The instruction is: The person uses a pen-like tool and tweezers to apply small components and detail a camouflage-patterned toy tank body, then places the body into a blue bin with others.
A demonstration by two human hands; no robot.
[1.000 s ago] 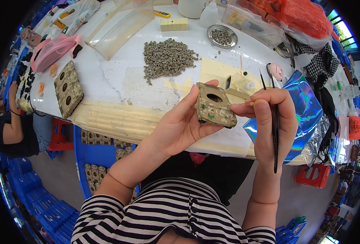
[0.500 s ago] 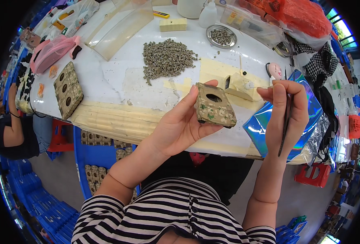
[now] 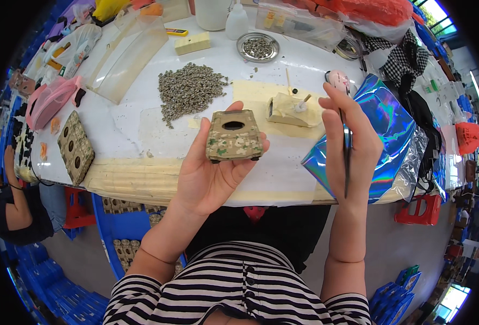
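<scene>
My left hand [image 3: 209,181] holds a camouflage-patterned plastic casing [image 3: 235,142] above the table's front edge. The casing has one dark oval opening, and my fingers wrap its sides and underside. To the right, my right hand [image 3: 353,146] is raised with dark slim tweezers [image 3: 347,162] tucked against its palm. Its index finger and thumb point up, apart from each other. Just left of that hand, a thin stick [image 3: 307,99] leans in a small white container on a tape-covered block [image 3: 291,112]. A heap of small metal parts [image 3: 189,89] lies beyond the casing.
A camouflage panel with round holes [image 3: 76,149] rests at the left edge. A round metal dish [image 3: 274,46] of small parts, a white squeeze bottle [image 3: 237,23] and a pale block [image 3: 193,44] stand farther back. Shiny blue film [image 3: 388,130] lies at the right.
My right hand has let go of the thin stick, which now stands in the small container, and kept the tweezers. My left hand turned the casing more upright. The view has shifted right.
</scene>
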